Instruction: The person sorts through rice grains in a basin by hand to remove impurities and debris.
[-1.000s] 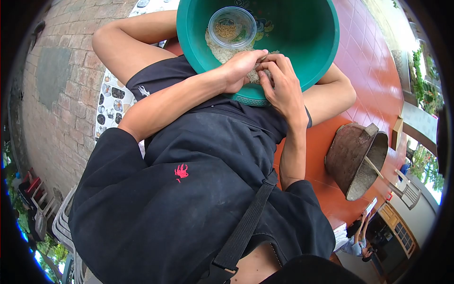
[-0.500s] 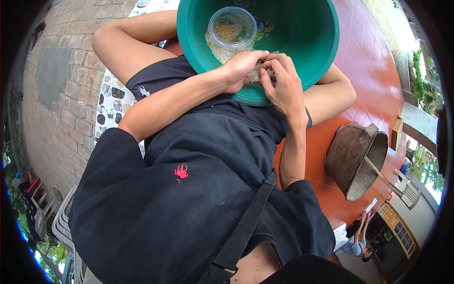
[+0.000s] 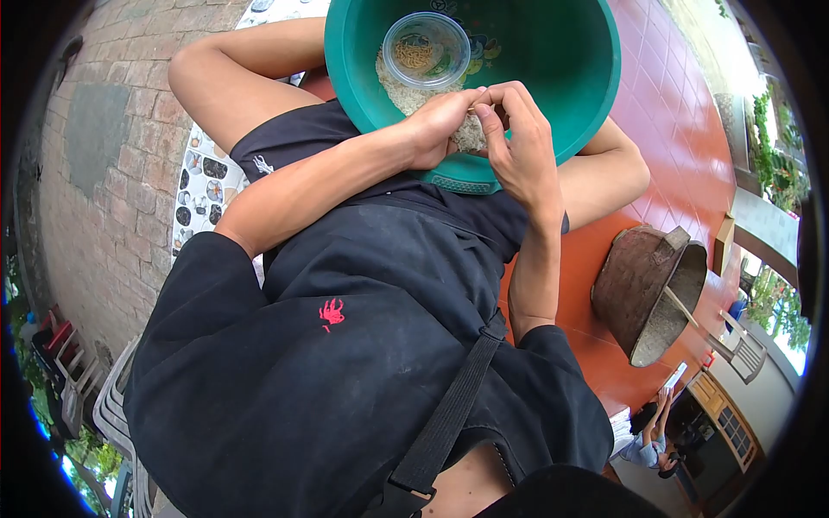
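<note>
A green basin [image 3: 553,86] rests on my lap, with pale rice-like grains [image 3: 401,95] along its near left side. A clear round tub [image 3: 427,50] with some yellowish husks inside sits on the grains. My left hand [image 3: 439,125] is cupped over the near rim and holds a heap of the grains [image 3: 469,135]. Above that heap my right hand [image 3: 522,138] has its thumb and forefinger pressed together; whatever is between them is too small to name. The fingertips of both hands nearly meet.
A rusty brown pot [image 3: 635,276] with a stick in it stands on the red tiles to the right. Another person [image 3: 648,445] is at the lower right, holding something white. Stacked chairs [image 3: 117,406] are at the lower left.
My right hand has lifted slightly and its thumb and forefinger have closed together. More of the grains in my left hand show now.
</note>
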Demonstrator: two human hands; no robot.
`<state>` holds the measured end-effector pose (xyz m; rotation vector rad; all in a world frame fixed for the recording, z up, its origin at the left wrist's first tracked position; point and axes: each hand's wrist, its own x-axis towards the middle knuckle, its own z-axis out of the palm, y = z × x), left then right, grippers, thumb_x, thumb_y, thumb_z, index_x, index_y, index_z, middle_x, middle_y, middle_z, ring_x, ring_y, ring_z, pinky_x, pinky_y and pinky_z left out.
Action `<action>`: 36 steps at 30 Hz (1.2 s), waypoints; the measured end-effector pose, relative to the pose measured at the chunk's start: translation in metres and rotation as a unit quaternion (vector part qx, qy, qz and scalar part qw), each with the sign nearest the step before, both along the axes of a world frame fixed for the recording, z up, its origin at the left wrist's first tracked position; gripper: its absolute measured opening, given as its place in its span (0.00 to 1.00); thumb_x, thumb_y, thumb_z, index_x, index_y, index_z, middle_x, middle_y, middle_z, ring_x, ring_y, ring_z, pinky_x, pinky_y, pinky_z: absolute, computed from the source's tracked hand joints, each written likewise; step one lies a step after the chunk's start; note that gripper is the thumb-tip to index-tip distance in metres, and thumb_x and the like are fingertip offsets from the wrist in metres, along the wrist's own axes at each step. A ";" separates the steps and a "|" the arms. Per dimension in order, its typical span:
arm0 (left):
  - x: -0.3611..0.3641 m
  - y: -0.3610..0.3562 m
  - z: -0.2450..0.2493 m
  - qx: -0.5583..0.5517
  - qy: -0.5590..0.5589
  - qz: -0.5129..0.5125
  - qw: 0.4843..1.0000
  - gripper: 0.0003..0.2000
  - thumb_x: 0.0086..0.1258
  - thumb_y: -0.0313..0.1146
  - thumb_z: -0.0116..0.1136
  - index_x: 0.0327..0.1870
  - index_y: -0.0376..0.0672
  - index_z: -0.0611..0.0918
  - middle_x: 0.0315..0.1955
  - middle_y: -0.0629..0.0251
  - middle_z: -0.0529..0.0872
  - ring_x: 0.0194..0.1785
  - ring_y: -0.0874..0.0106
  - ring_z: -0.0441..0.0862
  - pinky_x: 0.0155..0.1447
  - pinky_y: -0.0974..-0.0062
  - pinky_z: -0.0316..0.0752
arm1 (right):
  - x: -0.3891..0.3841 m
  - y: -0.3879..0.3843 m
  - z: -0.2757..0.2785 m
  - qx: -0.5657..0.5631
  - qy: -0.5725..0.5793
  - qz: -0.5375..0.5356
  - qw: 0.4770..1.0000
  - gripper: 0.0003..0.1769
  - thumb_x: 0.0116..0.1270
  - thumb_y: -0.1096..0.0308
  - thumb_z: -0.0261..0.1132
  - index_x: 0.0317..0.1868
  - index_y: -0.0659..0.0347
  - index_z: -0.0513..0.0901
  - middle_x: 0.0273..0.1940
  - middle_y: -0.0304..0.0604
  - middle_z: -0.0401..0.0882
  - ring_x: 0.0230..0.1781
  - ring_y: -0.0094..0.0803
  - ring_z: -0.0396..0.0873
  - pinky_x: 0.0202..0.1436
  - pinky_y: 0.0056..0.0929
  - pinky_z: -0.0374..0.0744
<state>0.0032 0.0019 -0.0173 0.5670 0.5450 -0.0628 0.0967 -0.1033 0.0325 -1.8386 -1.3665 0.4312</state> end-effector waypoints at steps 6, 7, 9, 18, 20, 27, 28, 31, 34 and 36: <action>0.001 0.000 0.006 0.020 0.041 -0.005 0.999 0.15 0.82 0.43 0.40 0.56 0.45 0.77 0.49 0.68 0.83 0.51 0.75 0.83 0.52 0.70 0.81 | -0.012 0.022 0.012 0.109 0.048 -0.113 0.986 0.06 0.69 0.76 0.65 0.44 0.68 0.82 0.35 0.44 0.82 0.34 0.35 0.81 0.37 0.29 0.78; 0.001 -0.001 0.012 0.020 0.041 -0.007 0.999 0.15 0.82 0.43 0.40 0.56 0.45 0.77 0.49 0.68 0.83 0.51 0.75 0.83 0.52 0.70 0.81 | -0.009 0.024 0.008 0.109 0.047 -0.116 0.986 0.06 0.69 0.76 0.65 0.44 0.68 0.82 0.35 0.44 0.82 0.34 0.35 0.81 0.37 0.29 0.78; -0.003 -0.002 0.025 0.035 0.035 0.018 0.999 0.14 0.82 0.41 0.40 0.56 0.46 0.76 0.49 0.68 0.83 0.51 0.75 0.84 0.51 0.71 0.81 | -0.003 0.033 -0.008 0.151 -0.021 -0.037 0.988 0.09 0.68 0.76 0.65 0.47 0.65 0.85 0.36 0.44 0.85 0.37 0.34 0.83 0.38 0.28 0.80; 0.000 0.000 0.010 0.004 0.041 0.025 0.999 0.18 0.84 0.45 0.38 0.53 0.42 0.76 0.45 0.65 0.83 0.48 0.74 0.84 0.54 0.66 0.82 | -0.006 -0.005 -0.014 0.055 -0.031 -0.058 0.996 0.08 0.62 0.79 0.69 0.42 0.61 0.86 0.39 0.43 0.81 0.33 0.35 0.83 0.33 0.30 0.81; 0.001 0.002 0.006 0.008 0.057 0.016 0.998 0.19 0.84 0.47 0.38 0.53 0.40 0.76 0.44 0.66 0.83 0.46 0.74 0.84 0.53 0.66 0.81 | -0.003 -0.012 -0.020 0.050 -0.033 -0.060 0.996 0.08 0.62 0.78 0.70 0.42 0.61 0.86 0.38 0.42 0.80 0.33 0.35 0.82 0.33 0.31 0.80; 0.002 -0.001 0.003 0.069 0.093 -0.002 0.993 0.24 0.83 0.54 0.38 0.48 0.40 0.79 0.44 0.68 0.82 0.46 0.77 0.75 0.61 0.56 0.69 | -0.005 -0.016 -0.027 0.022 -0.148 -0.056 0.987 0.08 0.60 0.70 0.73 0.40 0.57 0.87 0.32 0.40 0.77 0.36 0.39 0.77 0.38 0.37 0.77; 0.003 -0.001 0.001 0.081 0.090 -0.022 0.992 0.25 0.82 0.55 0.38 0.47 0.41 0.80 0.44 0.69 0.82 0.48 0.78 0.74 0.63 0.52 0.65 | -0.006 -0.016 -0.028 0.021 -0.148 -0.056 0.987 0.08 0.60 0.70 0.73 0.40 0.57 0.87 0.32 0.40 0.77 0.36 0.39 0.77 0.38 0.37 0.77; 0.001 0.000 -0.001 0.078 0.074 -0.037 0.993 0.24 0.82 0.55 0.40 0.48 0.41 0.80 0.46 0.69 0.81 0.50 0.77 0.72 0.64 0.49 0.62 | -0.007 -0.013 -0.030 0.015 -0.150 -0.062 0.987 0.08 0.59 0.69 0.73 0.39 0.59 0.86 0.32 0.41 0.77 0.36 0.39 0.77 0.40 0.37 0.77; 0.002 -0.004 0.005 0.088 0.094 -0.017 0.992 0.24 0.81 0.55 0.41 0.48 0.42 0.79 0.46 0.68 0.80 0.52 0.76 0.71 0.67 0.48 0.59 | -0.008 -0.012 -0.029 -0.011 -0.102 -0.075 0.992 0.07 0.60 0.70 0.73 0.37 0.61 0.85 0.33 0.42 0.77 0.36 0.40 0.78 0.40 0.38 0.77; 0.000 -0.004 0.013 0.086 0.093 -0.013 0.992 0.23 0.81 0.55 0.42 0.48 0.42 0.79 0.48 0.68 0.80 0.54 0.75 0.71 0.68 0.46 0.57 | -0.006 -0.010 -0.029 -0.023 -0.102 -0.064 0.992 0.05 0.62 0.71 0.71 0.36 0.62 0.84 0.34 0.43 0.78 0.37 0.41 0.78 0.41 0.38 0.77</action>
